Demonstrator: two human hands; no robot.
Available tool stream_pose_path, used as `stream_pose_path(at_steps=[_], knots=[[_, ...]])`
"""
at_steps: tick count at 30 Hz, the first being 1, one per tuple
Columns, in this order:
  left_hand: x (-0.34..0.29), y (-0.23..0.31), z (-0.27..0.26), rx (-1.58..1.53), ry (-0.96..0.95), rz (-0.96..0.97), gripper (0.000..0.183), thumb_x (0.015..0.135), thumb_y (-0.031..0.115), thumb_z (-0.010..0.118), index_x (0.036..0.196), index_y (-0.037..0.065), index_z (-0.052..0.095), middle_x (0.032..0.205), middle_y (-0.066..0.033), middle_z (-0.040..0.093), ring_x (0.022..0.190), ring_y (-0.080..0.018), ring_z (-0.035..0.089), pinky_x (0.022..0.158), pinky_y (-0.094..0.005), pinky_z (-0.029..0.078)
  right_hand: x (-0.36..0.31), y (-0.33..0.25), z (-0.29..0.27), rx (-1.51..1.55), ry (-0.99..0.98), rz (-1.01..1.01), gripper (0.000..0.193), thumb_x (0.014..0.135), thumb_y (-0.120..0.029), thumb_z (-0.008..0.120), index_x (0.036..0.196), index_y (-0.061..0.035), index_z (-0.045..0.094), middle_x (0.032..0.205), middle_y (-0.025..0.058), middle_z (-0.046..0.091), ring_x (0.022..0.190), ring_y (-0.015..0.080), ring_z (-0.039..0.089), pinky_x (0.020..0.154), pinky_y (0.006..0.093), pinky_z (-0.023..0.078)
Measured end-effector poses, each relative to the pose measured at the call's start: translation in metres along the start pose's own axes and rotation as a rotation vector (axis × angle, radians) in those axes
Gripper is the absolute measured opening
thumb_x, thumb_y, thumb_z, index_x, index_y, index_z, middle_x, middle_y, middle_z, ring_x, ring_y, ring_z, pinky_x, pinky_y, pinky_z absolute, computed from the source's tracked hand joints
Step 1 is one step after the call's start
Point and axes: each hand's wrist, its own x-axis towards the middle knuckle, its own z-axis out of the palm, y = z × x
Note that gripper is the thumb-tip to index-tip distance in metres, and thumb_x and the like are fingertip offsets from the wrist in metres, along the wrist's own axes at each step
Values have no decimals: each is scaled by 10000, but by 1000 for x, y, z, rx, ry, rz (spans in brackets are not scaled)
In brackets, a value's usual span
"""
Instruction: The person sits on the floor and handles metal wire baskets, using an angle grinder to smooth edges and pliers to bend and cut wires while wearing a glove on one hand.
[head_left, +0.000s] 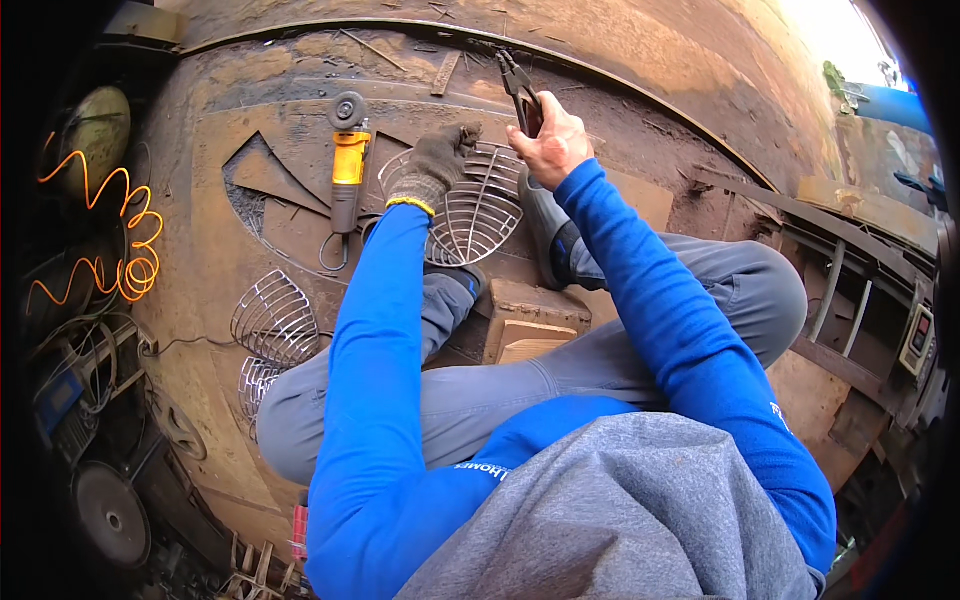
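Note:
My right hand (557,143), bare, is closed around the handles of black pliers (517,85), whose jaws point away from me. My left hand (440,158), in a dark knitted glove with a yellow cuff, lies over the upper edge of a fan-shaped metal wire grille (478,215). Its fingers are curled, and what they close on is hidden. The grille sits on the floor between my feet, its curved bars showing below the glove. The pliers are apart from the grille, to its upper right.
A yellow angle grinder (348,170) lies left of my gloved hand. More wire grilles (276,320) lie near my left knee. A wooden block (538,318) stands between my legs. An orange coiled hose (140,265) hangs far left; a metal frame (840,290) stands at right.

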Motion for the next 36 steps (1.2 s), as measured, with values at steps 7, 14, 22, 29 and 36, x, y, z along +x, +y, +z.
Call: stream_pose_path(at_steps=[7, 14, 22, 29, 36], knots=[[5, 41, -20, 215, -88, -11, 263, 883, 69, 600, 1129, 107, 685, 992, -170, 712, 903, -291, 703, 766, -361, 537, -1, -2, -1, 18, -13, -1, 402, 803, -236, 723, 1090, -20, 542, 926, 216, 690, 878, 395, 683, 813, 433, 531], [17, 43, -24, 280, -261, -38, 235, 868, 88, 611, 1092, 94, 683, 992, -185, 700, 922, -335, 690, 785, -388, 533, -11, 0, 10, 90, -2, -62, 373, 818, -245, 723, 1019, -14, 512, 878, 207, 687, 821, 397, 681, 756, 441, 541], [17, 23, -28, 212, -269, -2, 286, 845, 84, 626, 1121, 110, 695, 1040, -185, 702, 976, -347, 683, 827, -401, 536, -19, 30, 45, -212, -225, 64, 436, 834, -276, 710, 1082, 14, 502, 934, 283, 679, 915, 461, 661, 858, 489, 532], [16, 30, -27, 128, -137, -43, 369, 844, 21, 605, 1198, 97, 678, 1049, -161, 722, 927, -206, 702, 820, -322, 532, -6, -8, 15, 119, 47, -122, 485, 830, -277, 741, 1168, -4, 526, 807, 176, 652, 744, 328, 672, 709, 404, 528], [18, 8, -22, 47, -67, 50, 384, 855, -18, 575, 1211, 91, 672, 1011, -157, 729, 886, -197, 707, 797, -298, 532, -2, 17, 21, 104, 71, -51, 399, 844, -280, 727, 1030, 4, 519, 709, 151, 656, 628, 266, 691, 625, 385, 532]])
